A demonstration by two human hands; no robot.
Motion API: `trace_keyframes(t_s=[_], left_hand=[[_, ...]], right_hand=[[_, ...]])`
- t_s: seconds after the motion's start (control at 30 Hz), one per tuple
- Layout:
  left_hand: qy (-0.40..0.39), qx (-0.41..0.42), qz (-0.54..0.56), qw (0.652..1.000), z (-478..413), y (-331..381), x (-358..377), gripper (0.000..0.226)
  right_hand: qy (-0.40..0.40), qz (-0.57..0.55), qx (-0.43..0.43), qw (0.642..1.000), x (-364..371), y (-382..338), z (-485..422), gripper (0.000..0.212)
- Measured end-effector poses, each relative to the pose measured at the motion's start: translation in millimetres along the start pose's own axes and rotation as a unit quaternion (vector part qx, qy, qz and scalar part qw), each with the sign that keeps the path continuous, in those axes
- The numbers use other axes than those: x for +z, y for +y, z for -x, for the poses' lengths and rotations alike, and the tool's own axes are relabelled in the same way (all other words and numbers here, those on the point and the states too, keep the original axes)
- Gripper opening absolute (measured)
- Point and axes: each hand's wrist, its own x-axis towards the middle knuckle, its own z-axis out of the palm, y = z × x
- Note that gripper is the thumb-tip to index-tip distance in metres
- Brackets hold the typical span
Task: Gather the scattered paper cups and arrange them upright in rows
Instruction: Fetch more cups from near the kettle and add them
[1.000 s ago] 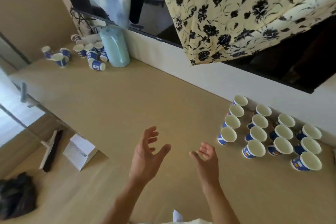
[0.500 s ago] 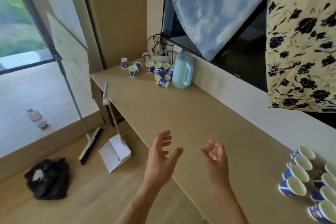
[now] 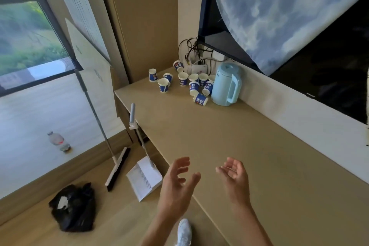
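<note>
While left hand (image 3: 177, 183) and right hand (image 3: 234, 175) hover empty, fingers (image 3: 181, 161) loosely spread | paper cups (image 3: 191, 84) clustered at far worktop (image 3: 239, 146) corner beside kettle (image 3: 225, 86) | risk: hasty reach topples uprights, rolls 1 off edge

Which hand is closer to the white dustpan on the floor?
Left. The left hand hovers at the counter's edge, just right of and above the dustpan. The right hand is farther right, over the counter.

The kettle (image 3: 225, 86) hides part of one paper cup (image 3: 211, 78); its lettering is too small to read.
</note>
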Motion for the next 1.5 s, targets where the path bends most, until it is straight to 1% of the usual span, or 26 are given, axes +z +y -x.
trace_keyframes(t_s=[0.1,0.2,0.27,0.37,0.43,0.53,0.63,0.7,0.77,0.87,0.93,1.0,1.1,1.2,1.3,1.4,1.5], left_hand=[[0.000,-0.002,-0.035,0.999,-45.1,7.1,-13.9,0.031],[0.014,0.001,-0.046,0.999,-97.1,22.6,-24.3,0.031],[0.005,0.001,-0.051,0.999,-130.2,30.6,-24.7,0.034],[-0.007,-0.013,-0.043,0.999,-170.5,33.9,-22.4,0.037],[-0.019,-0.015,-0.043,0.999,-197.4,29.6,-19.3,0.038],[-0.038,-0.039,-0.029,0.998,-244.5,18.7,-15.9,0.038],[-0.060,-0.056,-0.023,0.996,-296.8,7.1,-18.4,0.045],[-0.060,-0.074,-0.017,0.995,-333.6,3.7,-23.2,0.048],[-0.040,-0.088,-0.013,0.995,-383.2,2.7,-29.4,0.051],[0.017,-0.086,-0.028,0.996,-468.9,2.8,-40.1,0.055],[0.041,-0.065,-0.063,0.995,-520.5,-1.3,-48.5,0.059],[0.047,-0.034,-0.125,0.990,-566.6,-14.8,-54.2,0.065],[0.033,-0.019,-0.210,0.977,-620.3,-41.3,-57.8,0.082],[0.010,-0.019,-0.288,0.958,-652.8,-70.9,-59.2,0.101],[-0.022,-0.013,-0.331,0.943,-671.7,-91.8,-57.6,0.115],[-0.043,-0.001,-0.347,0.937,-683.6,-106.0,-55.7,0.115],[-0.065,0.016,-0.344,0.937,-689.3,-115.3,-54.4,0.101]], right_hand=[[-0.005,-0.016,0.011,1.000,36.3,-5.1,-36.0,0.038],[-0.027,-0.013,0.004,1.000,68.1,-16.0,-69.9,0.039],[-0.035,-0.012,0.001,0.999,80.6,-23.4,-89.9,0.041],[-0.025,-0.009,0.011,1.000,88.3,-27.7,-109.9,0.042],[-0.008,-0.008,0.017,1.000,90.3,-25.2,-120.7,0.042],[0.029,-0.013,0.046,0.998,89.8,-16.9,-138.6,0.036],[0.071,-0.018,0.070,0.995,85.2,-11.3,-151.8,0.032],[0.102,-0.019,0.087,0.991,82.6,-11.6,-156.6,0.032],[0.129,-0.016,0.101,0.986,84.8,-10.2,-166.4,0.033],[0.147,-0.003,0.125,0.981,98.1,-13.4,-185.5,0.035],[0.142,0.014,0.136,0.980,111.4,-16.2,-199.7,0.035],[0.136,0.036,0.142,0.980,126.2,-21.8,-217.0,0.036],[0.113,0.070,0.140,0.981,147.5,-35.8,-251.2,0.036],[0.067,0.121,0.130,0.982,169.4,-52.2,-289.0,0.037],[0.046,0.165,0.121,0.978,191.7,-62.9,-324.0,0.040],[0.025,0.216,0.118,0.969,209.5,-69.1,-353.2,0.045],[0.000,0.274,0.111,0.955,222.8,-71.1,-378.9,0.049]])
